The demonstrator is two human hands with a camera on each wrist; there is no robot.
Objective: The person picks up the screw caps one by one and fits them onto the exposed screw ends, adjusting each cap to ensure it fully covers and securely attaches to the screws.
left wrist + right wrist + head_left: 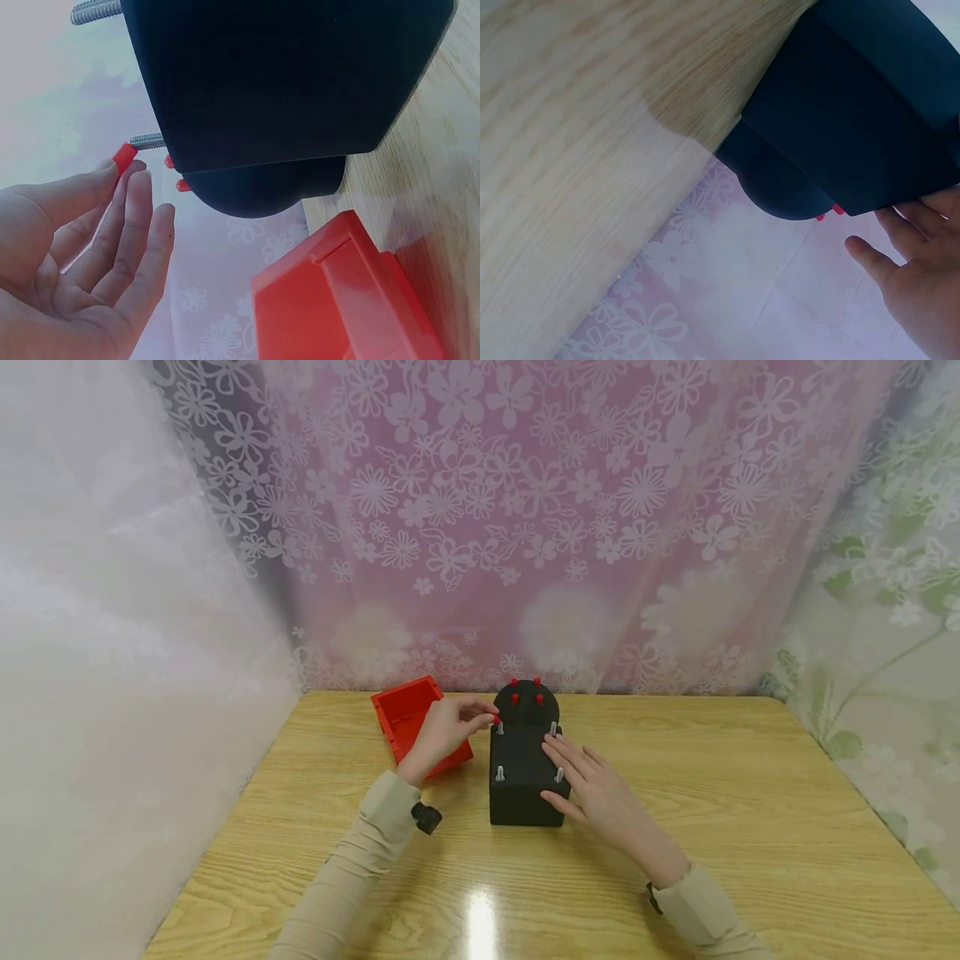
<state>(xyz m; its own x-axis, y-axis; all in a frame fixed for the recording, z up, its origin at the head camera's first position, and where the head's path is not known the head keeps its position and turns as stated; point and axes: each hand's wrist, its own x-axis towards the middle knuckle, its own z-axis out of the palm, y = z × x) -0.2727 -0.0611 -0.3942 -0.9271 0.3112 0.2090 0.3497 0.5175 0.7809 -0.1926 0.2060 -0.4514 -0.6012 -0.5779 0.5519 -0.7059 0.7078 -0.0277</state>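
A black block (525,806) stands on the table with several threaded metal studs rising from its top. My left hand (448,725) pinches a small red cap (125,158) between thumb and fingertip, right at the end of the far left stud (147,141). My right hand (603,797) rests on the right side of the block's top, fingers extended. Behind the block is a black rounded piece (527,714) carrying several red caps (539,699). In the right wrist view, the right fingers (922,225) lie along the block's edge.
An open red box (408,714) stands tilted on the wooden table (720,793), left of the block and partly behind my left forearm. A floral curtain (480,527) hangs along the table's back edge, and pale sheeting (150,652) closes off the left side.
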